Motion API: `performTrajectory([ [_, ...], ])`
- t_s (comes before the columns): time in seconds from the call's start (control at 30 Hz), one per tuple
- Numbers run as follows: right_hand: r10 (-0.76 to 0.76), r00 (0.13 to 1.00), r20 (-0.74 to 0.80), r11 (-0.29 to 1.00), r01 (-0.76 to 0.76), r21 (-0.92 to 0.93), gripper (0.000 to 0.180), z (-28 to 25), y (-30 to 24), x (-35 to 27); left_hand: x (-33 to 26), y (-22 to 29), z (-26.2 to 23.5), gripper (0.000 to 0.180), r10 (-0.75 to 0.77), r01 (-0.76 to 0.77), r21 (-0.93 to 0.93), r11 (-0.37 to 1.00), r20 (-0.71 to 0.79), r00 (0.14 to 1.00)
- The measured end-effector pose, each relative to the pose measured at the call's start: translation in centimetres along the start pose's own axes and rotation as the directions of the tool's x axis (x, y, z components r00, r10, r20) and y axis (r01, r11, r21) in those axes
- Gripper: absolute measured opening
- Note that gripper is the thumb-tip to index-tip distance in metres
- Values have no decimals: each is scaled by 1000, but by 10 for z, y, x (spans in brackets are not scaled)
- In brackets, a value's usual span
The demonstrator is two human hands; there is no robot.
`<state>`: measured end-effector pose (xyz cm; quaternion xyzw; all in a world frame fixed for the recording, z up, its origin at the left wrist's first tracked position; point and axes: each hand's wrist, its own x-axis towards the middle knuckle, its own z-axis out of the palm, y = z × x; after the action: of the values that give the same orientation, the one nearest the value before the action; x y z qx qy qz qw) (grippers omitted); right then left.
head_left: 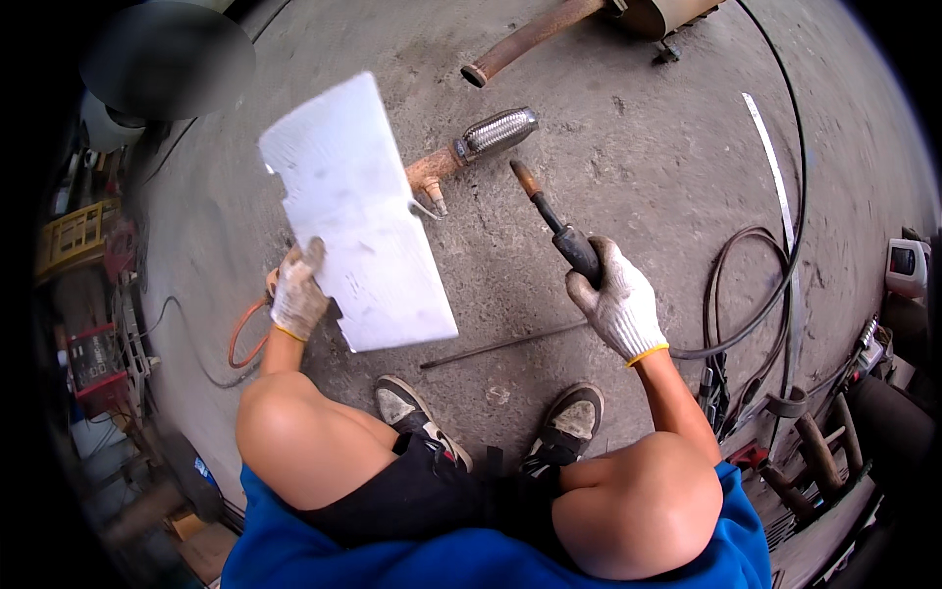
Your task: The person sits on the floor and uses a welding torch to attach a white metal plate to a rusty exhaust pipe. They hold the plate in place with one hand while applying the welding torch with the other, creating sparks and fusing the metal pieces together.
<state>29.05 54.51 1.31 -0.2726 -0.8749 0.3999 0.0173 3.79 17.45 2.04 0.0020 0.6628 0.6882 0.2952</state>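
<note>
My left hand (300, 288), in a white work glove, is closed on the lower left edge of a thin pale sheet (358, 211) with notched edges. I cannot tell what the sheet is made of. It partly covers a rusty exhaust pipe (432, 165) with a braided flex section (498, 132), lying on the concrete. In my right hand (620, 299), also gloved, is a welding torch (574, 247) with a black grip. Its scorched copper-coloured nozzle points up and left, toward the flex section but apart from it.
A thin metal rod (505, 346) lies on the floor before my shoes. Farther off is another rusty exhaust pipe (525, 41). At right, a black cable (803, 177) curves past a long metal strip (770, 162) and coiled hoses. Tools and boxes crowd the left side, near a yellow crate (78, 236).
</note>
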Motion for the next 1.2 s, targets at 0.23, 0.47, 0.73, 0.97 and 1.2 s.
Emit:
performTrajectory([
  [0.23,-107,994,20,982,109,-153,48,25,-18,12,-1,56,47,59,19,-26,-47,999,-147,989],
  [0.47,-89,996,-8,987,87,-134,47,37,-17,25,-3,-8,33,45,187,-118,183,976,-428,884],
  [0.73,-123,992,-38,986,117,-122,50,50,-17,21,23,-27,-9,45,230,-168,350,922,-143,963],
  [0.97,-79,997,-21,987,76,-144,50,54,-25,27,30,-15,15,54,-25,-17,-156,988,-261,965],
  [1.2,-143,989,-31,979,136,-153,52,61,-23,35,19,-9,26,41,-41,-6,-218,976,-210,977],
])
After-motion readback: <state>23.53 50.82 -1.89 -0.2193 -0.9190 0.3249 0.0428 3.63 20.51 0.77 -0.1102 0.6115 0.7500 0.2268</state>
